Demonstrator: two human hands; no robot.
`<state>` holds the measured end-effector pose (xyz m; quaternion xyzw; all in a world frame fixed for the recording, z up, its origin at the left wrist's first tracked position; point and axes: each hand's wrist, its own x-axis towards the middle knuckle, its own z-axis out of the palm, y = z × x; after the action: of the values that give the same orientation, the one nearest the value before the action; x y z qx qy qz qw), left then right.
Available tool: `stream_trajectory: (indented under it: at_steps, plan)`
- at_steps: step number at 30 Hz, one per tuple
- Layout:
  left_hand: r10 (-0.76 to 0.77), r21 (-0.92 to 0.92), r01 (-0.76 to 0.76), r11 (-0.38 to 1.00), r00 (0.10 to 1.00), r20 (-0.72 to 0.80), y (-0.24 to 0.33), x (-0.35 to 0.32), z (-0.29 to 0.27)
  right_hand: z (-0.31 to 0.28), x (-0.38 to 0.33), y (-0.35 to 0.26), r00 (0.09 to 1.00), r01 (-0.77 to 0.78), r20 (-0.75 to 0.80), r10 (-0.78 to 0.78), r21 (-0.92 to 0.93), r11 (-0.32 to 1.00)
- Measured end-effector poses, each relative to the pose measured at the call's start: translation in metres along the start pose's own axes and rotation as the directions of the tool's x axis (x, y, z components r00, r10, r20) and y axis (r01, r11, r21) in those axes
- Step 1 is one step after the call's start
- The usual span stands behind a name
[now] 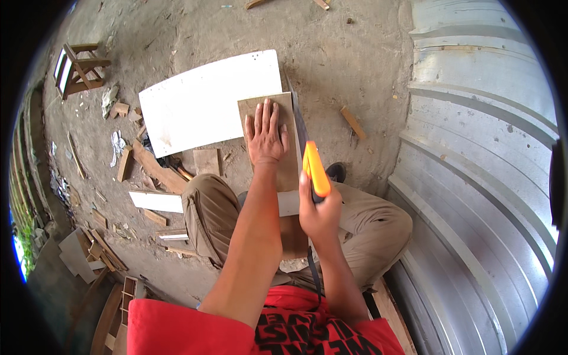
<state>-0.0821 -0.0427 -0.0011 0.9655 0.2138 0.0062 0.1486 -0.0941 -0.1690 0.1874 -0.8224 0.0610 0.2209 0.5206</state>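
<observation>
My left hand (267, 137) lies flat, fingers spread, on a brown wooden board (288, 165). The board's far end rests over the edge of a large white panel (207, 100). In my right hand (319, 216) is a hand saw, gripped by its orange and black handle (318, 171). Its dark blade (300, 121) points away from me along the board's right edge. Whether the teeth touch the wood I cannot tell. Under the board's near part a white piece (289, 202) shows between my knees.
A ribbed metal sheet wall (473, 160) runs along the right. Wood offcuts, including a short strip (353, 122) and a white-faced piece (157, 201), lie on the dirt floor. A small wooden stool (80, 68) stands at the far left. Scrap boards (89, 254) pile up at the lower left.
</observation>
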Motion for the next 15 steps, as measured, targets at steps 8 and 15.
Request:
stream_trajectory:
  at_steps: [8,15]
  plan:
    - [0.016,0.033,-0.016,0.999,1.0,0.018,0.001,0.002,0.007,-0.016,-0.058,-0.037,0.996,0.041,-0.085,-0.038,0.025,0.999]
    - [0.0,-0.01,0.001,1.0,1.0,0.026,-0.003,-0.003,0.006,-0.007,-0.048,-0.011,0.998,0.015,-0.058,-0.014,0.01,1.0]
